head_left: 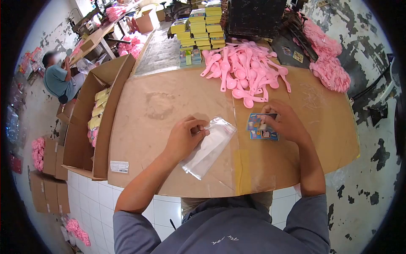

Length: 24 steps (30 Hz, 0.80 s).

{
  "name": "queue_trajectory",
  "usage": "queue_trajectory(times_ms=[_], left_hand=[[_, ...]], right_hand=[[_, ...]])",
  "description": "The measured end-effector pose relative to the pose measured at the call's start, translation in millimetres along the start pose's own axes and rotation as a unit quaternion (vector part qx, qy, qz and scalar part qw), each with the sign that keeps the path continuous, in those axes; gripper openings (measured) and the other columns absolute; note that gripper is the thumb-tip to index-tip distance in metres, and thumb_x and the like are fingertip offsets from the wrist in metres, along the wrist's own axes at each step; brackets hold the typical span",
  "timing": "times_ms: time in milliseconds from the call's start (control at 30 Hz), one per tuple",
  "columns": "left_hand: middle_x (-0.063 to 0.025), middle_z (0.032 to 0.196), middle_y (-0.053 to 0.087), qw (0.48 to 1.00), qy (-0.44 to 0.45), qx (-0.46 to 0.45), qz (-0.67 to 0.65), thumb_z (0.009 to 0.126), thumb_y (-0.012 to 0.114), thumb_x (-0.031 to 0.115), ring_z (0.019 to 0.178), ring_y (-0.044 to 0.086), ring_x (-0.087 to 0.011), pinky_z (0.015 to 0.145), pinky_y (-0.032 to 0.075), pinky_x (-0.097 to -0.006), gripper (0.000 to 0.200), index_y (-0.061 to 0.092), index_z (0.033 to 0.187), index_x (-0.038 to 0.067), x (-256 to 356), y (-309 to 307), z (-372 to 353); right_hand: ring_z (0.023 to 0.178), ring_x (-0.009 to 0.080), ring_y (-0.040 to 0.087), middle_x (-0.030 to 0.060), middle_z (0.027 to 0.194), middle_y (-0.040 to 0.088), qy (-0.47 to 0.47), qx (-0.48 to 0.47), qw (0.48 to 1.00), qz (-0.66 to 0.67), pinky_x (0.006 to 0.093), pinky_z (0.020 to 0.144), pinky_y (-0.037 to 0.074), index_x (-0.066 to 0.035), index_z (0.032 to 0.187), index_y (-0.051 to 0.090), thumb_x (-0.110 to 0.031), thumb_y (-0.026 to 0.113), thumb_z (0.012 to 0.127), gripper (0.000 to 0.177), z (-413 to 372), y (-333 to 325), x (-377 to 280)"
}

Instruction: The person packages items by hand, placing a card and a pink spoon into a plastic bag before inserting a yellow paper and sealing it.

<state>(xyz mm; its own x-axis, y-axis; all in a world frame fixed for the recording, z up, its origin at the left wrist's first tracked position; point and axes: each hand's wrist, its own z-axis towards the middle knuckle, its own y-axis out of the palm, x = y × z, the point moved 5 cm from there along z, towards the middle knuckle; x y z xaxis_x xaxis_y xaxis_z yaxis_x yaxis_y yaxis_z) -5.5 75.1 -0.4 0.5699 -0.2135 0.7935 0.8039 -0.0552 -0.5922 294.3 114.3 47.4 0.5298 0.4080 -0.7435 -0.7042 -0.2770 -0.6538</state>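
Note:
Between the fingers and thumb of my left hand (186,137) is the edge of a clear plastic bag (208,148), which slants over the cardboard tabletop (148,101). My right hand (285,121) is at the blue printed cards (264,134), thumb and fingers closed on the upper one. A second card shows beneath it. Just beyond my hands lies a heap of pink plastic spoons (249,70), the nearest of them close to my right fingers.
Stacks of yellow-edged cards (198,29) stand at the back beside a black box (256,17). An open carton (99,114) with packed bags flanks the table's left side. Pink bundles (330,63) hang at right. A seated person (61,80) works at far left.

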Motion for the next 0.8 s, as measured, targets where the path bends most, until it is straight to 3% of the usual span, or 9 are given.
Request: queue_trajectory(times_ms=[33,133,233,367,467,567,800], left_hand=[[-0.0091,0.092,0.066,1.000,0.011,0.000,0.004,0.086,0.079,0.012,0.074,0.065,-0.0212,0.072,0.054,-0.0340,0.022,0.076,0.106,0.004,-2.8,1.3,-0.3],[-0.0098,0.092,0.067,1.000,0.023,-0.005,0.013,0.088,0.075,0.010,0.076,0.066,-0.0216,0.072,0.054,-0.0342,0.018,0.075,0.104,0.004,0.1,3.2,-1.2],[-0.0062,0.092,0.066,0.999,0.040,0.021,0.003,0.092,0.071,0.005,0.074,0.060,-0.0147,0.070,0.051,-0.0294,0.012,0.071,0.102,0.000,1.3,3.4,-3.7],[-0.0038,0.099,0.065,0.993,0.094,0.044,-0.060,0.097,0.065,0.002,0.074,0.058,-0.0091,0.067,0.050,-0.0257,0.011,0.064,0.108,-0.001,-9.0,3.8,-2.4],[-0.0024,0.100,0.063,0.969,-0.036,0.011,-0.244,0.099,0.065,0.004,0.075,0.059,-0.0078,0.069,0.050,-0.0238,0.022,0.060,0.120,0.000,-14.1,3.6,-3.6],[-0.0020,0.095,0.066,0.944,-0.020,0.033,-0.328,0.100,0.066,0.006,0.077,0.062,-0.0072,0.071,0.050,-0.0212,0.027,0.059,0.125,-0.001,-0.6,-1.0,-2.5],[-0.0075,0.101,0.075,0.972,-0.049,-0.024,-0.229,0.097,0.070,0.005,0.089,0.068,-0.0093,0.078,0.054,-0.0242,0.026,0.065,0.121,-0.004,-12.7,7.8,-4.9]], right_hand=[[0.092,0.0237,0.068,0.0136,0.100,0.070,0.020,-0.010,0.998,0.066,0.0380,0.087,0.053,-0.001,0.094,0.066,-0.007,0.071,0.088,0.010,0.1,7.8,-6.7],[0.098,0.0289,0.067,0.0153,0.103,0.068,-0.088,-0.076,0.976,0.182,0.0405,0.092,0.051,-0.001,0.101,0.065,-0.009,0.068,0.091,0.013,-5.2,48.6,-25.1],[0.103,0.0346,0.065,0.0171,0.108,0.068,-0.228,-0.091,0.969,-0.006,0.0430,0.095,0.050,-0.001,0.110,0.063,-0.011,0.066,0.094,0.020,-6.9,77.6,-43.9],[0.106,0.0365,0.064,0.0175,0.114,0.067,-0.265,-0.071,0.959,-0.064,0.0453,0.097,0.049,0.000,0.114,0.062,-0.013,0.065,0.095,0.023,-8.7,93.0,-38.8],[0.106,0.0365,0.064,0.0174,0.113,0.066,-0.267,-0.066,0.959,-0.062,0.0464,0.098,0.049,0.000,0.114,0.062,-0.014,0.065,0.095,0.024,-9.4,92.6,-37.0],[0.108,0.0359,0.063,0.0166,0.112,0.066,-0.266,-0.066,0.960,-0.063,0.0453,0.099,0.048,-0.001,0.111,0.062,-0.013,0.067,0.093,0.022,-9.4,91.3,-38.1],[0.110,0.0346,0.063,0.0146,0.111,0.067,-0.315,-0.033,0.942,-0.107,0.0442,0.100,0.048,-0.002,0.107,0.063,-0.011,0.069,0.091,0.020,-16.3,77.6,-62.7]])
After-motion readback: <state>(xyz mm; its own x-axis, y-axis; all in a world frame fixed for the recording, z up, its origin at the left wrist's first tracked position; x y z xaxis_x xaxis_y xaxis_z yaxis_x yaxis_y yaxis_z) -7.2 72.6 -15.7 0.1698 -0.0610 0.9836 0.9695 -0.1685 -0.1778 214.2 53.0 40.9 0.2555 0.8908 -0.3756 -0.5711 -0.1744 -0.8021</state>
